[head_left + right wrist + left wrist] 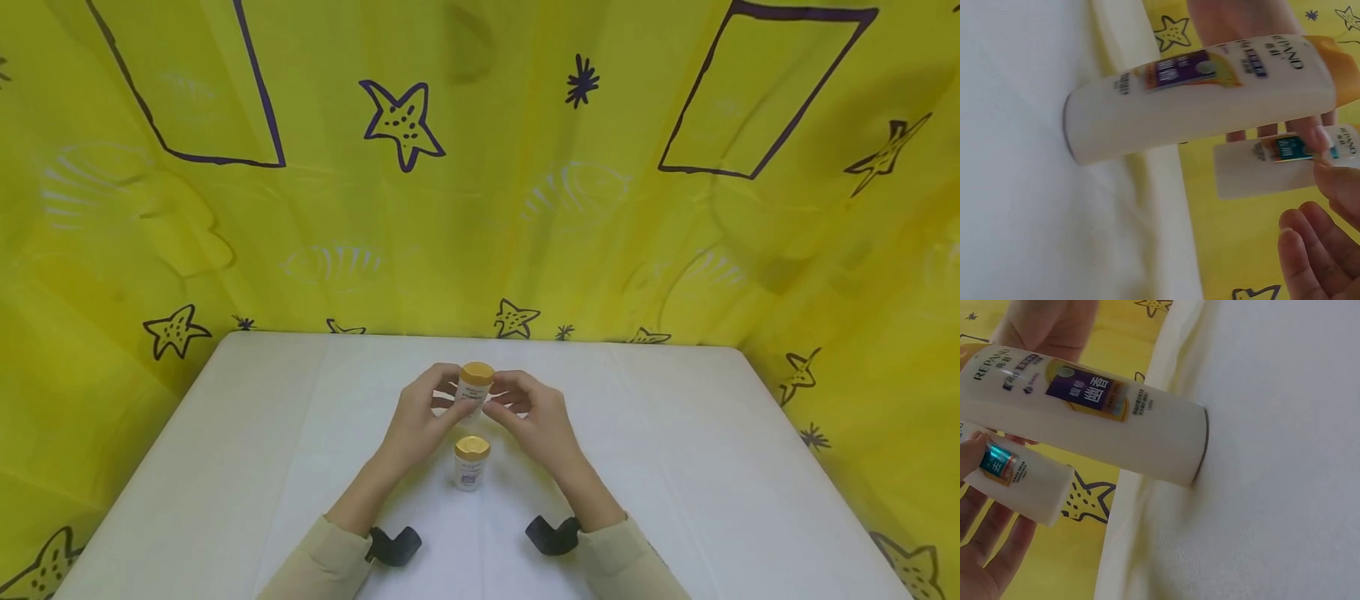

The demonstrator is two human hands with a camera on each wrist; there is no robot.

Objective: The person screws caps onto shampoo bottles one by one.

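My left hand (pixel 420 412) grips a white shampoo bottle (pixel 473 390) with a gold cap and a teal label, its thumb across the front and fingers behind. My right hand (pixel 536 417) holds the same bottle from the other side, with its thumb by the label side and a finger at the cap; other fingertips (pixel 1294 234) curl away from the bottle. The held bottle is upright, raised off the table. Nearer to me, a second white shampoo bottle (pixel 1097 406) with a purple label stands upright on the table, between my forearms and touched by neither hand.
The table (pixel 247 433) has a white cover and meets a yellow curtain (pixel 480 208) printed with starfish and fish at the back and sides. Black wrist-worn pieces (pixel 395 547) jut inward from both sleeves, on either side of the standing bottle.
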